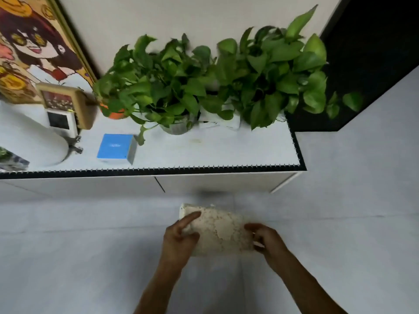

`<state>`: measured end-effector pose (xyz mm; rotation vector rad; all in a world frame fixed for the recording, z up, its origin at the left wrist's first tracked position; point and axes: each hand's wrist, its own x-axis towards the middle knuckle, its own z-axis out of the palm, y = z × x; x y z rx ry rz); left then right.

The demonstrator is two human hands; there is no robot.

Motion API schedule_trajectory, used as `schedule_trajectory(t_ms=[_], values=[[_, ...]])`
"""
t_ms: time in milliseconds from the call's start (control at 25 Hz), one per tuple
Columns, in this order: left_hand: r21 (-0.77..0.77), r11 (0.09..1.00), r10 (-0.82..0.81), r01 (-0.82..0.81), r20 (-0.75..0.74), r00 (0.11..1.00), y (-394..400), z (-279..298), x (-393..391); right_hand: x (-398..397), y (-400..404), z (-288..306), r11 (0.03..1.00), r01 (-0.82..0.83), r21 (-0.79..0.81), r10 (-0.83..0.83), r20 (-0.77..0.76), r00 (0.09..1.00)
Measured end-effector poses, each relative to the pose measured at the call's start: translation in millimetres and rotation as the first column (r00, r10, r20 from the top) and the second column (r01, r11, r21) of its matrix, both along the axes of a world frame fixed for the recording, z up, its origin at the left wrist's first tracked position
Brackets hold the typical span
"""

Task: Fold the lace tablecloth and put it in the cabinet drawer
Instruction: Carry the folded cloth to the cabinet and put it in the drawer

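Observation:
The cream lace tablecloth (218, 230) is folded into a small thick rectangle and held in the air over the grey floor, just in front of the white cabinet (226, 181). My left hand (180, 239) grips its left edge, with the index finger stretched across the top. My right hand (267, 240) pinches its right edge. The cabinet front shows closed white panels with a dark seam between them; no drawer stands open in view.
On the cabinet top stand leafy green potted plants (204, 82), a blue box (116, 148), a white round object (29, 141) and small framed items (63, 105). A large framed picture (34, 41) leans on the wall. A black panel (374, 64) is at right.

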<state>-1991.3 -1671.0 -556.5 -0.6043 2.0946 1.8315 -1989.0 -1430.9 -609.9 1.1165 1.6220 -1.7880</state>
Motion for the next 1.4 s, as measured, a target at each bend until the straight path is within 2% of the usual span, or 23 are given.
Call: schedule_trajectory(t_ms=[40, 80, 160, 240, 320, 360, 480, 560, 640, 720, 800, 880, 960, 1000, 1040, 1080, 1120, 1160, 1200, 1240, 1320, 1360, 1400], values=[[-0.015, 1.000, -0.018, 0.017, -0.043, 0.999, -4.6, -19.6, -5.5, -14.3, -4.5, -21.3, 0.998, 0.064, 0.025, -0.064, -0.005, 0.998], [-0.039, 0.999, -0.035, 0.032, -0.077, 0.996, -11.6, -37.6, -12.1, -29.5, -10.4, -40.5, 0.989, 0.141, -0.036, -0.142, -0.020, 0.990], [-0.074, 0.996, -0.058, 0.049, -0.116, 0.992, -27.4, -59.6, -18.2, -60.9, -26.7, -66.4, 0.896, 0.236, -0.375, -0.275, -0.053, 0.960], [-0.065, 0.993, -0.102, 0.094, -0.132, 0.986, -42.9, -65.3, -13.1, -87.9, -38.1, -82.5, 0.740, 0.338, -0.581, -0.425, -0.016, 0.905], [-0.040, 0.989, -0.144, 0.139, -0.148, 0.978, -58.5, -66.5, -4.5, -108.0, -41.1, -102.2, 0.639, 0.455, -0.620, -0.545, 0.052, 0.837], [-0.025, 0.989, -0.149, 0.147, -0.150, 0.977, -67.8, -66.2, 2.0, -113.3, -43.5, -113.6, 0.621, 0.487, -0.614, -0.574, 0.067, 0.816], [0.003, 0.988, -0.154, 0.157, -0.170, 0.973, -87.3, -58.5, 20.8, -120.7, -52.0, -138.3, 0.567, 0.491, -0.661, -0.603, 0.074, 0.794], [-0.009, 0.986, -0.167, 0.169, -0.211, 0.963, -94.3, -54.7, 26.6, -126.3, -51.9, -146.5, 0.476, 0.516, -0.712, -0.676, 0.080, 0.733], [-0.009, 0.983, -0.180, 0.184, -0.262, 0.948, -100.8, -48.6, 24.8, -127.6, -51.2, -149.6, 0.483, 0.504, -0.716, -0.680, 0.056, 0.731], [-0.009, 0.980, -0.192, 0.199, -0.313, 0.930, -106.9, -40.1, 11.6, -120.2, -51.9, -141.3, 0.556, 0.476, -0.681, -0.635, 0.020, 0.772], [0.031, 0.977, -0.190, 0.212, -0.331, 0.924, -106.7, -30.2, -6.9, -97.2, -48.0, -123.9, 0.691, 0.405, -0.599, -0.503, 0.004, 0.864], [0.098, 0.970, -0.173, 0.223, -0.365, 0.915, -100.2, -20.7, -23.5, -65.0, -37.6, -97.1, 0.865, 0.156, -0.477, -0.206, -0.053, 0.977], [0.158, 0.961, -0.152, 0.229, -0.390, 0.908, -86.7, -12.7, -36.5, -32.6, -22.4, -66.2, 0.979, -0.120, -0.168, 0.076, -0.248, 0.966], [0.178, 0.956, -0.144, 0.232, -0.402, 0.904, -78.7, -9.7, -43.2, -26.2, -9.9, -53.8, 0.990, -0.125, 0.069, 0.142, -0.409, 0.901], [0.193, 0.954, -0.134, 0.230, -0.410, 0.902, -71.4, -8.1, -47.9, -25.2, 2.5, -37.4, 0.953, -0.050, 0.299, 0.220, -0.570, 0.792], [0.209, 0.953, -0.119, 0.221, -0.414, 0.903, -64.3, -6.5, -52.5, -28.5, 12.3, -19.4, 0.863, 0.028, 0.504, 0.365, -0.660, 0.656], [0.227, 0.951, -0.101, 0.209, -0.411, 0.906, -57.6, -5.0, -56.2, -34.7, 20.7, -5.9, 0.713, 0.079, 0.696, 0.567, -0.640, 0.518], [0.241, 0.950, -0.086, 0.197, -0.405, 0.910, -51.1, -3.7, -59.1, -42.5, 25.3, 2.6, 0.577, 0.086, 0.812, 0.719, -0.554, 0.420], [0.250, 0.950, -0.072, 0.185, -0.402, 0.913, -45.4, -2.4, -61.6, -48.6, 27.2, 5.5, 0.482, 0.072, 0.873, 0.797, -0.471, 0.378], [0.255, 0.951, -0.062, 0.177, -0.403, 0.913, -40.4, -1.4, -63.2, -52.0, 27.1, 6.0, 0.451, 0.043, 0.891, 0.812, -0.430, 0.395], [0.256, 0.952, -0.053, 0.171, -0.410, 0.910, -33.7, -0.4, -64.9, -46.7, 27.8, 4.2, 0.490, -0.032, 0.871, 0.773, -0.417, 0.478], [0.261, 0.950, -0.050, 0.169, -0.407, 0.912, -32.3, 0.0, -65.9, -40.4, 30.5, 2.5, 0.456, -0.062, 0.888, 0.789, -0.372, 0.489], [0.274, 0.946, -0.050, 0.171, -0.401, 0.915, -31.8, 0.5, -66.8, -33.0, 34.9, 1.3, 0.360, -0.048, 0.932, 0.832, -0.297, 0.469]])
